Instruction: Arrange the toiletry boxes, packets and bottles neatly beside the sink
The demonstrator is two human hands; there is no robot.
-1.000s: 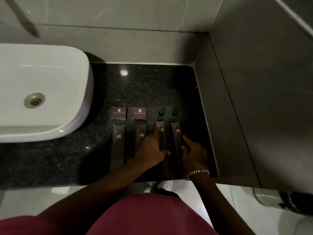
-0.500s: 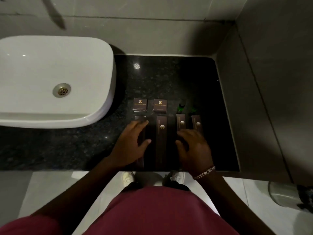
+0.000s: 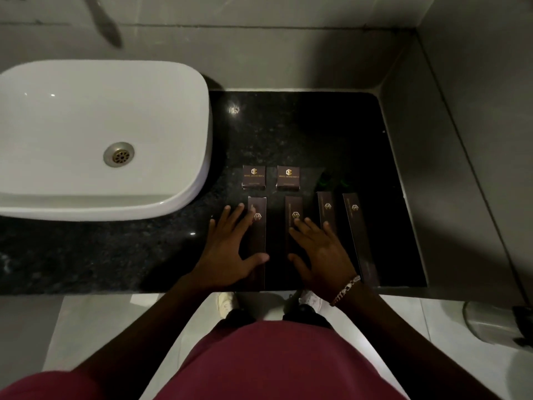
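Observation:
On the black granite counter (image 3: 288,128), right of the white sink (image 3: 95,134), lie two small brown boxes (image 3: 253,176) (image 3: 288,178) side by side. Two dark green bottles (image 3: 323,180) (image 3: 343,183) stand to their right, dim. In front lie several long brown packets in a row (image 3: 257,226) (image 3: 293,215) (image 3: 327,207) (image 3: 357,226). My left hand (image 3: 230,249) lies flat with fingers spread, over the left edge of the leftmost packet. My right hand (image 3: 320,252) lies flat with fingers spread across the two middle packets. Neither hand grips anything.
A grey tiled wall (image 3: 259,53) runs behind the counter and a grey ledge (image 3: 450,168) rises at its right. The counter's front edge is just under my wrists. Below are a pale floor (image 3: 95,327), my shoes and a maroon garment.
Both hands shifted left along the row: the left from the third packet to the leftmost, the right from the rightmost to the middle ones. Fingers went from pointing to flat and spread.

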